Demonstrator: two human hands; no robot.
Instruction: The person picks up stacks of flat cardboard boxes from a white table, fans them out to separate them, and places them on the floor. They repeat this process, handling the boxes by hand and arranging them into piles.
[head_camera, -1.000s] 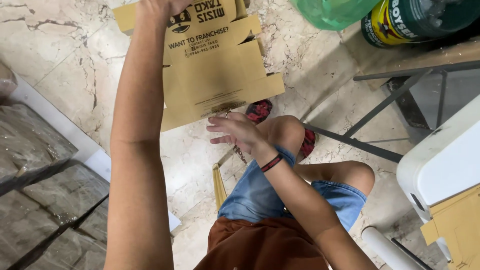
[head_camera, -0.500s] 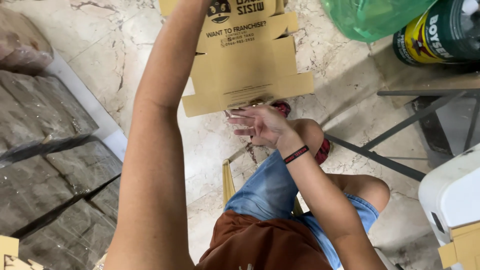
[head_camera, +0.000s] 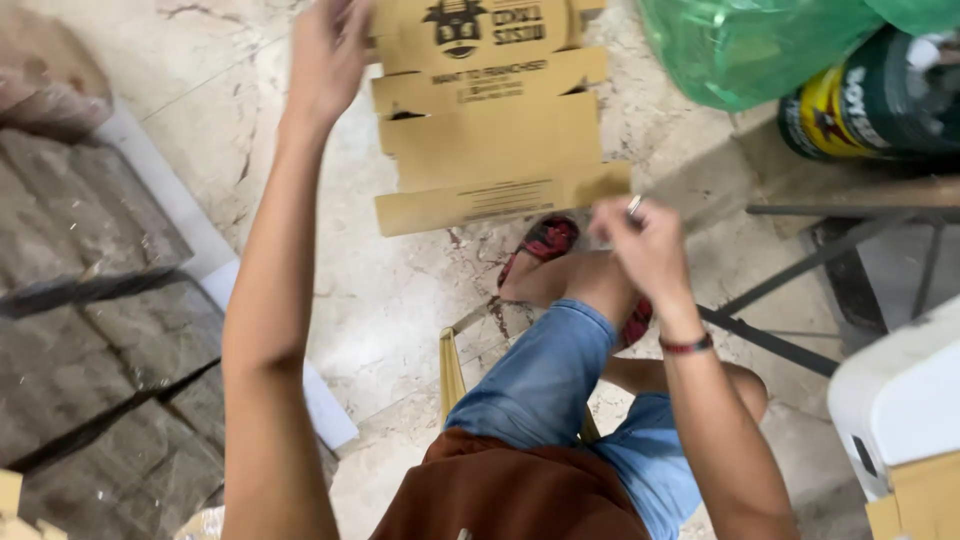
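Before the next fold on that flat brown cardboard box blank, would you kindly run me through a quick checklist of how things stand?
1. Left hand on the flat brown cardboard box blank, at its upper left edge: ok.
2. Right hand pinching the blank's lower right corner: ok, though the picture is blurred there.
3. Blank held clear of the pale marble floor: ok.
4. Blank's crease lines and flaps visible and untorn: ok on the side shown; the back cannot be told.
5. Green plastic bag away from the blank's right edge: ok, a gap shows.
6. Top of the blank: cannot tell, cut off by the frame.
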